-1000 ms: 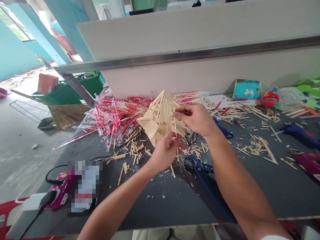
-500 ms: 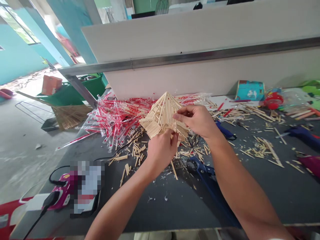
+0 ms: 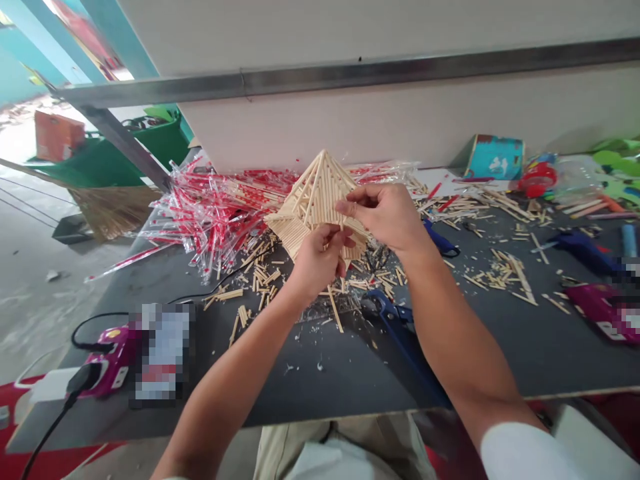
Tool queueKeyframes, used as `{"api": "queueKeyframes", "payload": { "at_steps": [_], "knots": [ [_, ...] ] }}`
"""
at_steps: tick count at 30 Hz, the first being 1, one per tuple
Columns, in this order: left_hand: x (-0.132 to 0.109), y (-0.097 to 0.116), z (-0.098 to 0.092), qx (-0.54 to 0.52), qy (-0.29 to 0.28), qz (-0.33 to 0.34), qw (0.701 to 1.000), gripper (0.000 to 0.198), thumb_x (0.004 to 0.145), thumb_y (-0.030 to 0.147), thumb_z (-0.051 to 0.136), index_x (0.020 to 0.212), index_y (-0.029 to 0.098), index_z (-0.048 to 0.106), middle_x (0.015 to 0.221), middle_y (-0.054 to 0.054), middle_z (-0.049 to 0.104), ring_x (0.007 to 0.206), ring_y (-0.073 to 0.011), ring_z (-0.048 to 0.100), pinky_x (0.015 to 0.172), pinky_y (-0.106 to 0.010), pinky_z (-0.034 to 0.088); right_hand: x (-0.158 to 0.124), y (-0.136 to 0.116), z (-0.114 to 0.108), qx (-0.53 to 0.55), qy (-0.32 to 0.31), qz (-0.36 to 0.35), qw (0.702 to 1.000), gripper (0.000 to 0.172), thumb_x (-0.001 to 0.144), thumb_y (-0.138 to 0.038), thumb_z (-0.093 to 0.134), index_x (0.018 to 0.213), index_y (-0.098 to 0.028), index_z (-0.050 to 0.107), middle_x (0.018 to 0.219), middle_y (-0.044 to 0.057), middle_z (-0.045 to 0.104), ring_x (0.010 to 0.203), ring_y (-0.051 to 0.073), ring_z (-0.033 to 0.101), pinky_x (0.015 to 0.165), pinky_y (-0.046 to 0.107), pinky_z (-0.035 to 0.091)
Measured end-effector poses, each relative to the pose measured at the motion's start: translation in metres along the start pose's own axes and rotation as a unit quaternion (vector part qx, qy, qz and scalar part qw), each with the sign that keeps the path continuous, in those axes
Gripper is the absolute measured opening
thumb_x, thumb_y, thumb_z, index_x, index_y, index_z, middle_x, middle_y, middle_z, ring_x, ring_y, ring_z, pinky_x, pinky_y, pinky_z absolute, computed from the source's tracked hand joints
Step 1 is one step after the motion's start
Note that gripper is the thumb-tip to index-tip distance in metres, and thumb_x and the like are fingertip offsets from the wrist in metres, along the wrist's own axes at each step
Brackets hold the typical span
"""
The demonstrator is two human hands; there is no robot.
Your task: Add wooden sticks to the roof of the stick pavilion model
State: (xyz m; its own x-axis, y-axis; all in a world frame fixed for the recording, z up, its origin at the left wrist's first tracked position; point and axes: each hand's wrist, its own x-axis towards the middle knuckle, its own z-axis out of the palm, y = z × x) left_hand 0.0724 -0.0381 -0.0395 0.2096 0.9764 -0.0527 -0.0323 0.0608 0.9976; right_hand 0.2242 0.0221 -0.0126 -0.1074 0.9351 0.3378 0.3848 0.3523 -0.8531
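Both my hands hold a small roof-shaped model built of thin wooden sticks (image 3: 313,197) above the dark table (image 3: 345,380). My left hand (image 3: 316,259) grips its lower edge from below, fingers curled onto the sticks. My right hand (image 3: 384,215) pinches the model's right side, thumb and fingers closed on it. Loose cut sticks (image 3: 260,280) lie scattered under the model.
A heap of clear and red plastic wrappers (image 3: 215,213) lies at the back left. Blue-handled cutters (image 3: 395,320) sit under my right forearm. A pink glue gun (image 3: 107,363) with a cord is at front left, another pink tool (image 3: 600,307) at right. A grey partition (image 3: 380,127) stands behind.
My left hand has slid up and closed onto the model's lower edge. The view has tilted down, so the table sits higher in the frame.
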Motion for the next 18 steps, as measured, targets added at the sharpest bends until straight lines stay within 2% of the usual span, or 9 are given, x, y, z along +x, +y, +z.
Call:
{"api": "queueKeyframes", "payload": {
  "at_steps": [7, 18],
  "knots": [
    [-0.0002, 0.0042, 0.0053, -0.087, -0.023, -0.018, 0.996, 0.014, 0.106, 0.014, 0.041, 0.101, 0.016, 0.053, 0.096, -0.004, 0.07, 0.041, -0.0017, 0.054, 0.036, -0.019, 0.035, -0.0017, -0.0006, -0.0067, 0.075, -0.052, -0.004, 0.996, 0.044, 0.082, -0.063, 0.078, 0.084, -0.019, 0.076, 0.055, -0.004, 0.048, 0.05, 0.008, 0.039, 0.05, 0.028, 0.029],
    [-0.002, 0.0095, 0.0012, -0.047, -0.038, -0.024, 0.998, 0.015, 0.107, 0.013, 0.039, 0.1, 0.016, 0.051, 0.098, -0.006, 0.073, 0.046, -0.0017, 0.057, 0.041, -0.018, 0.038, -0.0014, -0.003, 0.0005, 0.092, -0.037, -0.019, 0.995, 0.037, 0.084, -0.055, 0.08, 0.079, -0.019, 0.073, 0.054, -0.005, 0.048, 0.046, 0.007, 0.04, 0.045, 0.026, 0.028]
  ]
}}
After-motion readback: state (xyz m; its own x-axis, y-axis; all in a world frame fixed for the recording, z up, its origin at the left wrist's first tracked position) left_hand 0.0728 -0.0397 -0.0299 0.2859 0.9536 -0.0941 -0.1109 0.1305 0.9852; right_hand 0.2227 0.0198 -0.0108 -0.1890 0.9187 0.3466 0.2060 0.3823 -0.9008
